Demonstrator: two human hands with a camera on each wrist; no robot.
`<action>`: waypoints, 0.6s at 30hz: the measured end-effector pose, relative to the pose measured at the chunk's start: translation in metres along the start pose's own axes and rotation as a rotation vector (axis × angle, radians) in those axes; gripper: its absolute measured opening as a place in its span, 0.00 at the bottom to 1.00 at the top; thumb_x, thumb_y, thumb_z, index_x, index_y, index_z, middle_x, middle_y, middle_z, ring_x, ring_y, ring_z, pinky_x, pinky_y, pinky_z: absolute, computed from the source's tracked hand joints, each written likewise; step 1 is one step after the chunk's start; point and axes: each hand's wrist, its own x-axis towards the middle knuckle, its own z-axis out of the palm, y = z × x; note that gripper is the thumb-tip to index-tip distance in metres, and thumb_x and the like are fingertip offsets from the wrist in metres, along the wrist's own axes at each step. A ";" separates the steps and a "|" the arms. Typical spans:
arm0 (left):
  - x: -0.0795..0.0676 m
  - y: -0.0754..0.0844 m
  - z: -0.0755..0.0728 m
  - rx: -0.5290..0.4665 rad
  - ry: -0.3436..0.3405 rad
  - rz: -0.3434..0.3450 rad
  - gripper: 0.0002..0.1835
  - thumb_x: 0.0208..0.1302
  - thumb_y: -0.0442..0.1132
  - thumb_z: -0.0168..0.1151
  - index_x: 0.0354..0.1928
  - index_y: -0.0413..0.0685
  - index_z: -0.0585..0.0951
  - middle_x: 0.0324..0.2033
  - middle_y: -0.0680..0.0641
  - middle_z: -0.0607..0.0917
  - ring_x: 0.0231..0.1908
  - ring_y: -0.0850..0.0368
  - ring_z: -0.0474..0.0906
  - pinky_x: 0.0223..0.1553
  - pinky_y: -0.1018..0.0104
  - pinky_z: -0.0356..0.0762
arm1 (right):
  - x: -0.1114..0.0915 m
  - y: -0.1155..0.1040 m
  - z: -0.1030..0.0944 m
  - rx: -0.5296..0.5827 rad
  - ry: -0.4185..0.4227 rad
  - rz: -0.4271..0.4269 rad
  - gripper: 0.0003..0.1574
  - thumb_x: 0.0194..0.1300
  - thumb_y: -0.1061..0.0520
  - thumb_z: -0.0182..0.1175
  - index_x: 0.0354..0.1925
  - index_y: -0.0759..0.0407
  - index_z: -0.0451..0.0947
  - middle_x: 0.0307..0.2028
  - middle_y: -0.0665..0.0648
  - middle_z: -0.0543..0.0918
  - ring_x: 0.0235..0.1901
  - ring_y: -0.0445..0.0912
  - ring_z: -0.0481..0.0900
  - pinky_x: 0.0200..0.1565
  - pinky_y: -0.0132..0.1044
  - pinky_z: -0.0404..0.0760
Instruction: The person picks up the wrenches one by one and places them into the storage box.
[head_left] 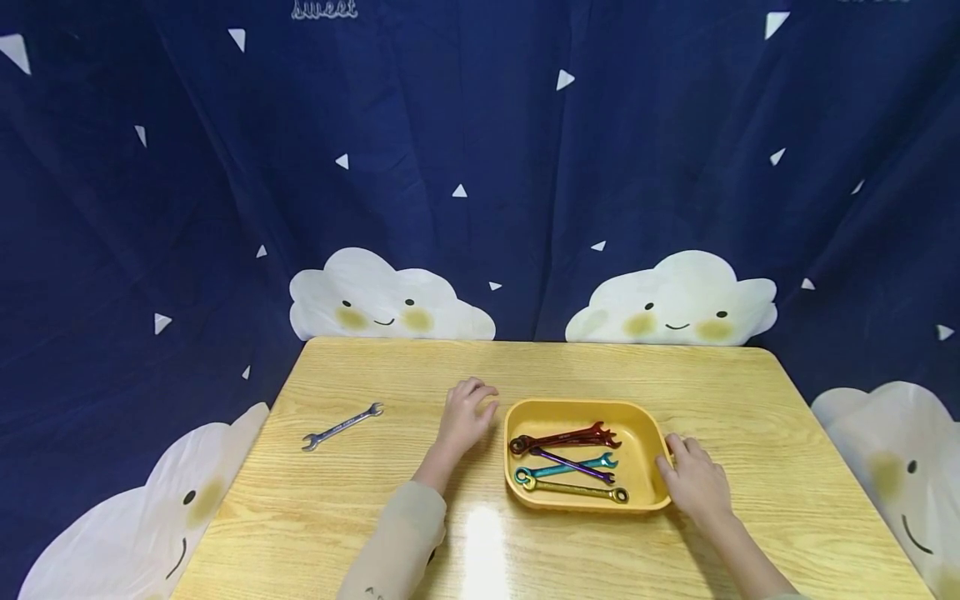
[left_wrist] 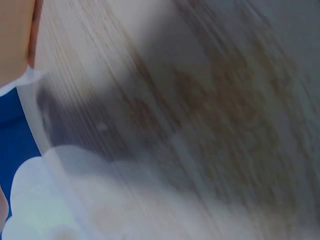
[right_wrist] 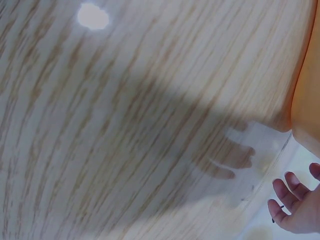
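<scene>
A shallow yellow plastic bin [head_left: 645, 454] sits on the table, slightly right of the middle. Inside lie several wrenches: dark red wrenches [head_left: 570, 438], a purple one [head_left: 570, 464], a teal one [head_left: 566, 469] and a gold one [head_left: 573, 488]. My right hand [head_left: 697, 479] holds the bin's right rim, thumb over the edge and fingers outside. Just left of the bin, my left hand [head_left: 467, 417] hovers with loosely bent fingers and nothing in it. A silver open-end wrench [head_left: 342, 427] lies apart on the table's left side. Part of the bin [right_wrist: 309, 95] shows in the right wrist view.
The light wood table [head_left: 408, 367] has rounded far corners. Behind it hangs a dark blue curtain [head_left: 480, 125] printed with white clouds [head_left: 390, 292] and small triangles.
</scene>
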 end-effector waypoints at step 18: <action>-0.018 -0.034 -0.029 0.041 0.044 -0.062 0.08 0.52 0.36 0.66 0.37 0.45 0.82 0.35 0.48 0.76 0.39 0.52 0.71 0.47 0.53 0.65 | 0.000 0.000 0.000 -0.002 -0.006 0.004 0.23 0.67 0.48 0.44 0.53 0.61 0.64 0.46 0.69 0.71 0.43 0.65 0.71 0.35 0.60 0.69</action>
